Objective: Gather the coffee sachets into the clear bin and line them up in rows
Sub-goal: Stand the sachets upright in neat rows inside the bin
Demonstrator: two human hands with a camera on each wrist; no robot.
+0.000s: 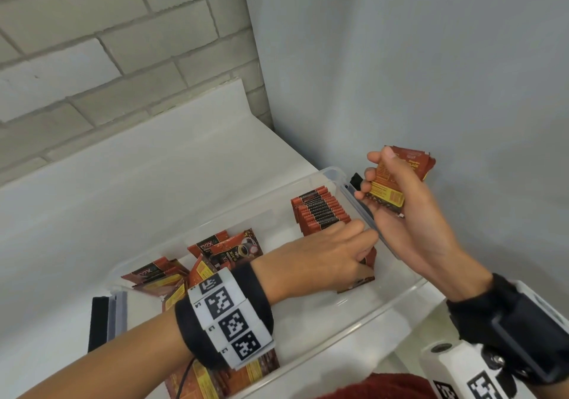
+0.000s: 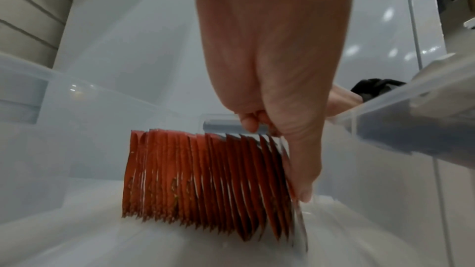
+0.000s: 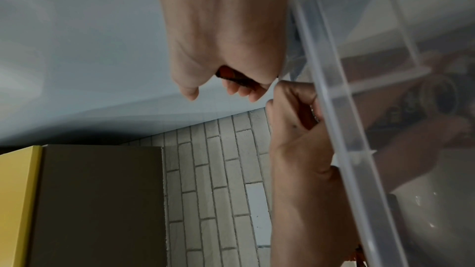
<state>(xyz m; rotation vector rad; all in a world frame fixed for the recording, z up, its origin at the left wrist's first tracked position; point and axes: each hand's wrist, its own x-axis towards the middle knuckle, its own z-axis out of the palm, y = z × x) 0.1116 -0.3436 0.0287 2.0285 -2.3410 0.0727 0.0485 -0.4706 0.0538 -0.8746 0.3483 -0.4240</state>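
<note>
The clear bin [image 1: 221, 218] sits on a white counter in a corner. A tidy row of upright red coffee sachets [image 1: 320, 214] stands at its far right end. My left hand [image 1: 366, 241] reaches into the bin and pinches the top of the nearest sachet of that row [image 2: 205, 186], thumb [image 2: 300, 170] down its face. My right hand [image 1: 378, 177] grips a small bundle of sachets [image 1: 400, 167] just above the bin's right rim; in the right wrist view only a red sliver [image 3: 231, 75] shows. Loose sachets [image 1: 215, 260] lie jumbled in the bin's left part.
More loose sachets [image 1: 234, 374] lie under my left wrist at the bin's near corner. Black latch clips sit on the bin's left end [image 1: 98, 321] and right end [image 1: 357, 180]. A grey wall rises right beside the bin, a brick wall behind the counter.
</note>
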